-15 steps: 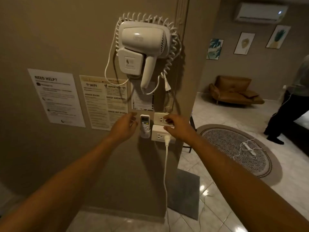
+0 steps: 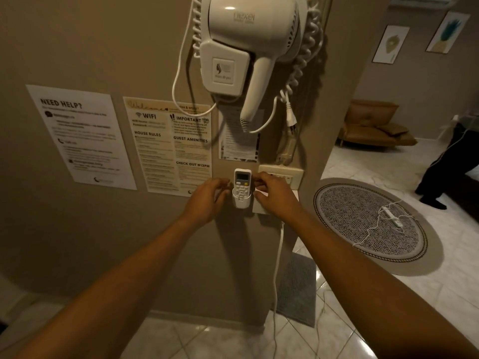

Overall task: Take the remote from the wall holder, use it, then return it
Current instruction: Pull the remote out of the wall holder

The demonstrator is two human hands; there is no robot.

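A small white remote (image 2: 242, 180) with a grey display stands upright in a white wall holder (image 2: 241, 202) on the beige wall. My left hand (image 2: 207, 199) is right beside the holder on its left, fingers curled toward it. My right hand (image 2: 274, 194) is on the other side, with its fingertips at the remote's right edge near the top. Neither hand clearly grips the remote; it sits fully in the holder.
A white hair dryer (image 2: 248, 42) with a coiled cord hangs above the remote. Printed notices (image 2: 166, 143) are stuck to the wall on the left. Wall sockets (image 2: 282, 174) sit right of the holder, with a white cable hanging down. A round rug (image 2: 368, 224) and a person's leg (image 2: 440, 172) are at the right.
The view has come closer to the wall. Both hands have closed in on the remote; the right hand moved left from the sockets to the remote's edge.
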